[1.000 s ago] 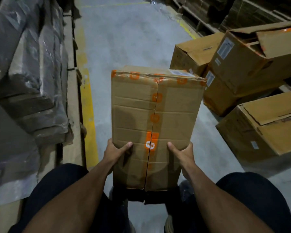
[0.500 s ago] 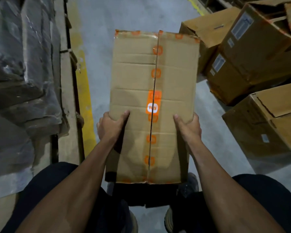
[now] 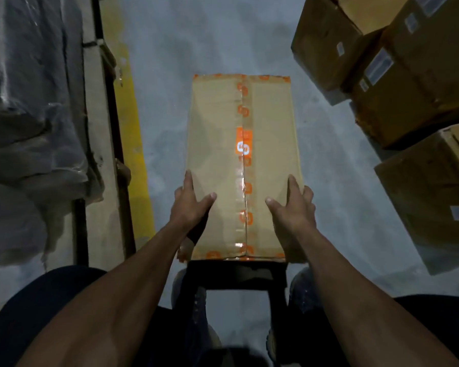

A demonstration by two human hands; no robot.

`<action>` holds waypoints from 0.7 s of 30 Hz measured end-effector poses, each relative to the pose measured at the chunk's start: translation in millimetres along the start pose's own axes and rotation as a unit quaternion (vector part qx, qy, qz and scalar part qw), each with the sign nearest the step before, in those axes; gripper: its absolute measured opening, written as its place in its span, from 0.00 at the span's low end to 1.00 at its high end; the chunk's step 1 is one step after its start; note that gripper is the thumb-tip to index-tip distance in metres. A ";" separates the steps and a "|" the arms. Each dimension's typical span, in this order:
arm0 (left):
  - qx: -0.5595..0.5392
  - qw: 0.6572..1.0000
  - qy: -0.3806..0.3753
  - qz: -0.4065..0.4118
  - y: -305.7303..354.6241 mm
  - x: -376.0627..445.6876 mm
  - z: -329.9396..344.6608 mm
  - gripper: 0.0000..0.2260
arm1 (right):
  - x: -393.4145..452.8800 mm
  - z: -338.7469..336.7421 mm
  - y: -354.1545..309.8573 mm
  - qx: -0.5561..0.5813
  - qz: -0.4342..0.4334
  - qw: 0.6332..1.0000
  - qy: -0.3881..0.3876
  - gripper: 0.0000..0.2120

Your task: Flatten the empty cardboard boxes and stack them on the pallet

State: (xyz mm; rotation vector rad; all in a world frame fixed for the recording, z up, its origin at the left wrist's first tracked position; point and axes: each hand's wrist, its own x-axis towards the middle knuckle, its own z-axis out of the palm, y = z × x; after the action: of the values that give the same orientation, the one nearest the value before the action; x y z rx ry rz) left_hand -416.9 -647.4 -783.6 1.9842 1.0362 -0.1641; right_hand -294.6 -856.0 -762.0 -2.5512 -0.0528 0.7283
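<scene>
A taped cardboard box [image 3: 243, 165] is being held in the middle of the view, its long top face turned up towards the camera, above a grey concrete floor [image 3: 196, 35]. Its near end is being rested on a black stool [image 3: 237, 274] standing between the person's knees. The box's left edge is being gripped by the left hand [image 3: 190, 205], thumb spread across the top face and fingers wrapped round the side. The right edge is being gripped the same way by the right hand [image 3: 293, 207]. Orange printed tape [image 3: 244, 144] is seen running along the centre seam from the far end to the near end. A stack of other cardboard boxes [image 3: 408, 83] is seen piled at the right, apart from the held box. At the left, plastic-wrapped goods [image 3: 29, 115] are sitting on a wooden pallet [image 3: 98, 144], beside a yellow floor line [image 3: 131, 128].
</scene>
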 end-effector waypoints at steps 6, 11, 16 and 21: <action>0.161 0.986 0.001 0.054 15.1 -1.9 5.1 0.38 | 10.0 -1.1 0.8 -0.097 -0.019 0.995 -0.012 0.31; 0.367 0.833 -0.036 0.413 50.3 6.8 3.7 0.28 | 13.0 2.3 0.3 -0.130 -0.009 0.991 -0.019 0.31; 0.484 0.649 -0.110 0.577 83.5 22.4 1.2 0.29 | 12.5 5.1 -0.2 -0.142 0.002 0.990 -0.022 0.31; 0.442 0.609 -0.084 0.653 115.6 21.8 -27.7 0.24 | 11.5 2.4 -3.7 -0.150 0.004 0.988 -0.036 0.32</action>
State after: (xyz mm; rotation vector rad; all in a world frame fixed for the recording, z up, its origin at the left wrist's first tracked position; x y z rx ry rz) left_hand -326.7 -645.7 -703.2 2.9816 -1.0518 -0.0241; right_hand -285.6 -849.8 -767.7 -2.8089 -0.1900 0.8714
